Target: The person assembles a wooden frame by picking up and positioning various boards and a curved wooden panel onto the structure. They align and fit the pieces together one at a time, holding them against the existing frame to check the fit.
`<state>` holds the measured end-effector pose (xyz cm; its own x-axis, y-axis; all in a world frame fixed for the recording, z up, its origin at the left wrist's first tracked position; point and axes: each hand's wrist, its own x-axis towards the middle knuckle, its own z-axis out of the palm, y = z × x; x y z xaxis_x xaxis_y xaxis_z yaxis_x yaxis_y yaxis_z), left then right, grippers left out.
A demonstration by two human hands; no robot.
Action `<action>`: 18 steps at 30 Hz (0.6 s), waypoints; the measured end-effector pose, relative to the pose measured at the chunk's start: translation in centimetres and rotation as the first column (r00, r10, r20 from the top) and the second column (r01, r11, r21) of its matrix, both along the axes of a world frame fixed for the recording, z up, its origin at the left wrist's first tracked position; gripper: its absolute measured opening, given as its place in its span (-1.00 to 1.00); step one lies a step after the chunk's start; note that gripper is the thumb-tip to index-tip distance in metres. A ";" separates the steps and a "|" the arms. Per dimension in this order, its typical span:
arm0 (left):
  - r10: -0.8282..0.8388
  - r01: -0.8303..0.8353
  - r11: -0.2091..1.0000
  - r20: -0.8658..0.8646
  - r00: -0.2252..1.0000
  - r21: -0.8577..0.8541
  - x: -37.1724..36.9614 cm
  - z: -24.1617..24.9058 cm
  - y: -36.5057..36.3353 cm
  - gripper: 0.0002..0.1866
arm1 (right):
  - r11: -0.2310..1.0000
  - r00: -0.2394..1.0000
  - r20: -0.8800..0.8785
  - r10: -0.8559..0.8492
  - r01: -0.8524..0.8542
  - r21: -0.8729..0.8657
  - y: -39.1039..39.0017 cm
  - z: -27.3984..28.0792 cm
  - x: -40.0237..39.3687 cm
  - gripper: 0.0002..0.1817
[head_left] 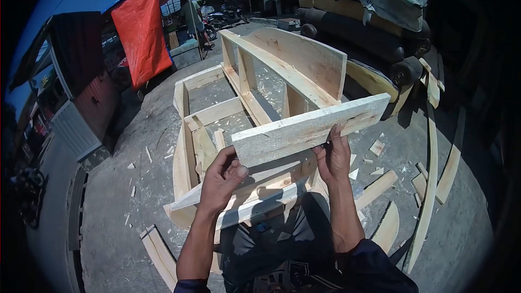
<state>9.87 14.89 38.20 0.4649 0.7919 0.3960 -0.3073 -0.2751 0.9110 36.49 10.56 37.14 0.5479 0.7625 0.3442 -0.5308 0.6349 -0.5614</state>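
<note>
A pale, rough wooden board (309, 130) is held up in front of me, its right end higher than its left. My left hand (223, 176) supports it at the lower left corner, the thumb in front and the fingers partly behind. Under the lower edge, right of the middle, my right hand (332, 157) grips it with the thumb on the near face. Behind and below the board stands a wooden frame (214, 113) of joined planks, with a curved panel (304, 57) along its far side. The board hides part of the frame.
Offcuts (377, 190) and long strips (431, 184) lie on the concrete at the right, and another plank (158, 255) at the lower left. A dark sofa (353, 35) stands at the back right. An orange tarp (142, 35) hangs at the back left, near a standing person (191, 19).
</note>
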 end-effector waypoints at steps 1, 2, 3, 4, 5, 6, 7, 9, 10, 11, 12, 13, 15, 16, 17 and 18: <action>0.041 -0.041 0.999 -0.019 0.999 0.020 1.6 0.5 0.8 -0.45 | 1.000 1.000 -0.024 -0.003 0.003 -0.025 1.0 -0.3 1.3 -0.52; 0.084 -0.082 0.996 -0.035 0.996 0.041 3.1 0.7 1.6 -0.48 | 0.999 0.999 -0.046 -0.006 0.004 -0.051 1.9 -0.5 2.3 -0.52; 0.082 -0.081 0.996 -0.033 0.996 0.045 4.0 0.8 2.3 -0.48 | 0.995 0.996 -0.075 -0.041 0.034 -0.099 2.3 0.1 2.7 -0.51; 0.129 -0.123 0.990 -0.093 0.987 0.073 4.9 0.9 3.0 -0.52 | 0.995 0.996 -0.074 -0.042 0.035 -0.093 2.7 0.0 3.6 -0.51; 0.178 -0.163 0.981 -0.150 0.973 0.105 5.5 0.9 3.6 -0.55 | 0.992 0.998 -0.031 -0.046 0.042 -0.118 3.1 -0.5 5.0 -0.51; 0.177 -0.161 0.980 -0.147 0.973 0.113 6.1 0.6 4.1 -0.55 | 0.989 0.999 0.011 -0.050 0.051 -0.141 3.2 0.1 5.5 -0.50; 0.265 -0.237 0.957 -0.172 0.949 0.169 6.6 0.0 4.6 -0.57 | 0.978 0.996 0.057 -0.073 0.082 -0.190 3.0 0.5 5.8 -0.45; 0.387 -0.336 0.907 -0.185 0.904 0.253 7.3 -0.5 5.1 -0.55 | 0.962 0.985 0.101 -0.138 0.157 -0.225 2.6 1.9 5.6 -0.40; 0.381 -0.329 0.909 -0.184 0.906 0.257 7.4 -0.6 5.1 -0.55 | 0.936 0.970 0.147 -0.195 0.229 -0.268 2.4 2.4 5.6 -0.36; 0.400 -0.357 0.907 -0.194 0.896 0.224 7.5 -0.7 5.0 -0.54 | 0.934 0.969 0.144 -0.203 0.236 -0.269 2.4 2.4 6.0 -0.36; 0.418 -0.383 0.904 -0.204 0.885 0.192 7.7 -0.5 4.7 -0.54 | 0.903 0.952 0.235 -0.194 0.267 -0.337 2.3 2.4 6.8 -0.36; 0.370 -0.361 0.929 -0.141 0.918 0.088 7.9 -0.3 4.6 -0.52 | 0.865 0.930 0.322 -0.180 0.306 -0.399 2.3 2.4 7.4 -0.35; 0.370 -0.363 0.929 -0.130 0.920 0.078 7.8 -0.5 4.5 -0.51 | 0.796 0.887 0.423 -0.187 0.389 -0.464 2.2 2.6 8.6 -0.38; 0.385 -0.380 0.923 -0.114 0.916 0.064 7.8 -0.3 4.5 -0.51 | 0.721 0.836 0.523 -0.164 0.464 -0.515 2.2 2.6 9.2 -0.40; 0.414 -0.400 0.909 -0.147 0.898 0.115 7.8 -0.1 4.3 -0.49 | 0.702 0.829 0.534 -0.166 0.480 -0.526 2.7 1.9 10.1 -0.41; 0.398 -0.382 0.916 -0.147 0.906 0.125 7.9 -0.4 4.6 -0.49 | 0.698 0.827 0.529 -0.188 0.492 -0.521 3.1 1.5 10.2 -0.41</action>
<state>17.73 19.49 37.83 0.1915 0.8873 0.4195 -0.0053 -0.4265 0.9045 46.73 13.69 38.61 0.7347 0.6672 0.1230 0.0253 0.1543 -0.9877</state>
